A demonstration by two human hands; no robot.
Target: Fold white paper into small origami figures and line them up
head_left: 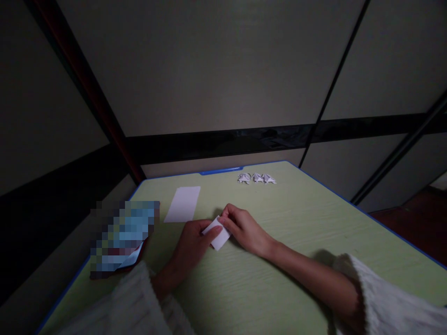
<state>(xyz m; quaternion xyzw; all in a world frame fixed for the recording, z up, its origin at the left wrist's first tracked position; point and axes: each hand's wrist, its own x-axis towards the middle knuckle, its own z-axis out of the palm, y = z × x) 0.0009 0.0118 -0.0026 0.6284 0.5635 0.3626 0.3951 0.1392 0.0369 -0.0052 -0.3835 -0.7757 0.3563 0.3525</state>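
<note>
The left hand (192, 239) and right hand (248, 233) pinch a small white paper rectangle (220, 240) over the middle of the pale green tabletop (265, 293). Steady pressure and aligned edges should keep creases crisp.

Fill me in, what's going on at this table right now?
A person is holding a small piece of white paper in both hands, above the near part of the green table. The left hand has its thumb on top of the paper, and the right hand pinches its upper right edge. A larger white sheet lies flat beyond the left hand. Three folded paper shapes sit in a row near the far edge.
</note>
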